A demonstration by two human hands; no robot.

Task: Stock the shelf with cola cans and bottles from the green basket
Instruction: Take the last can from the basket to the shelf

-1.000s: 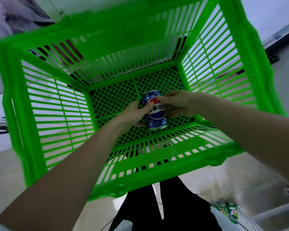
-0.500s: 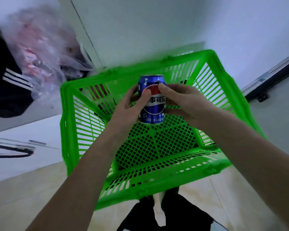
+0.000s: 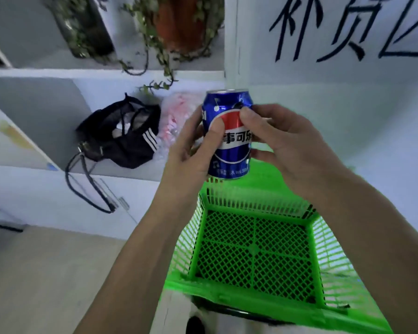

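Now, change: the cola can point(image 3: 229, 136) that lay on the basket floor a second ago is lifted clear, upright, in front of the white shelving.
Grip: left hand point(image 3: 191, 150) and right hand point(image 3: 285, 143) both curl round the can from either side, thumbs pressed on the label.
Can's place: in the air above the far rim of the green basket point(image 3: 253, 251), near the shelf board point(image 3: 46, 169) but not yet over it.
Basket: no other can or bottle shows on the mesh floor that is visible; this looks like the last item, though arms hide part of it.
Task meaning: pick is done, placing is left; which shelf the can goes to I cannot tell.
Nearby: a black bag point(image 3: 123, 138) with white stripes and a clear plastic bag point(image 3: 171, 116) sit on the shelf just left of the can; a trailing plant point(image 3: 164, 32) stands on the board above.
Obstacle: the bags take up that shelf bay, and the bag's cord hangs over its edge.
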